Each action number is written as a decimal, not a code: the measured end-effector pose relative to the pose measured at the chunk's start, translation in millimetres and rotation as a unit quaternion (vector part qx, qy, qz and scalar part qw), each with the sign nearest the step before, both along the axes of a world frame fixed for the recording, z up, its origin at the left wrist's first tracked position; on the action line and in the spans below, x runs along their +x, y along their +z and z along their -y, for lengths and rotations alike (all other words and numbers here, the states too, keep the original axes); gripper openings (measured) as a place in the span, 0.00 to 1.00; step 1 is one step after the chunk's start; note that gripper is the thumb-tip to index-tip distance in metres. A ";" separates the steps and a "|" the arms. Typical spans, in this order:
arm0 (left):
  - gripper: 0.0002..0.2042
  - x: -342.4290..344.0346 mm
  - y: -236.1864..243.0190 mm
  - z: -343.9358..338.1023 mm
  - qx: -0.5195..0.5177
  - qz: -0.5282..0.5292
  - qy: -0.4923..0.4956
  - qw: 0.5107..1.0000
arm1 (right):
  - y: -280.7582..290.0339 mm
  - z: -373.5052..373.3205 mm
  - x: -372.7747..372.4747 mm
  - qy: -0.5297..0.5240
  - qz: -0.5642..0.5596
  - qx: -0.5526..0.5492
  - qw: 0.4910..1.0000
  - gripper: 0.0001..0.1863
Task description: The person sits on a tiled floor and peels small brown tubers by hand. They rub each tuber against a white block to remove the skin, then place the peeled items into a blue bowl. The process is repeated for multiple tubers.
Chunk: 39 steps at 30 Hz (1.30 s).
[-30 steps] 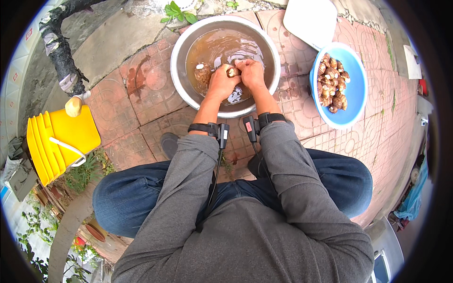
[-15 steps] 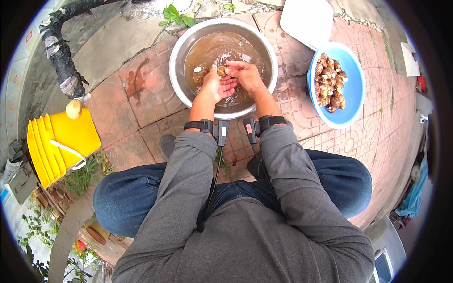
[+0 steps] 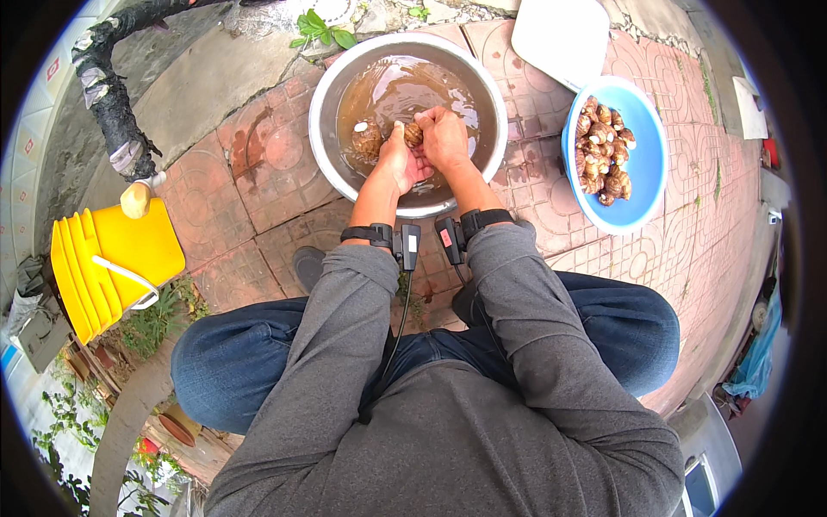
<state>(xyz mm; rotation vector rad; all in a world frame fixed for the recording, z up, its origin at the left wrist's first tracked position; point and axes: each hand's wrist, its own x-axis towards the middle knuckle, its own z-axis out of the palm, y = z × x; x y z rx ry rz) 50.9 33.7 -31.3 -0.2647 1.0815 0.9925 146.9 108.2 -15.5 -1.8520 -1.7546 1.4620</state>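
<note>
A wide metal basin of cloudy brown water stands before me, with both hands inside it. My left hand is closed round the near side of a small brown taro, its thumb up against the root. My right hand grips the same taro from the right, fingers bent over it. Palms and fingers hide part of the root. Just left of my hands, a larger taro with a white cut spot sits partly in the water.
At the right, a blue bowl holds several brown taros. A white lid-like board lies behind it. To the left are a yellow bucket with a white handle and a dark bent branch. Reddish paving tiles surround the basin.
My right hand's fingers have curled closer over the taro, and its back has turned up. My left hand has shifted slightly to the right. The larger taro shows more plainly.
</note>
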 end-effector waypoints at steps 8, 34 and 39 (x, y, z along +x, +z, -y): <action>0.29 6.7 -9.7 10.5 0.036 0.073 0.033 0.996 | -30.2 -4.7 8.2 -0.054 -0.063 -0.132 0.988 0.19; 0.28 7.9 -12.5 6.8 -0.025 0.048 0.161 0.985 | -15.2 6.7 16.7 -0.052 0.115 0.033 0.991 0.10; 0.19 8.6 -5.3 2.3 -0.043 -0.105 0.148 0.983 | -27.3 3.7 16.2 -0.072 -0.019 0.001 0.997 0.18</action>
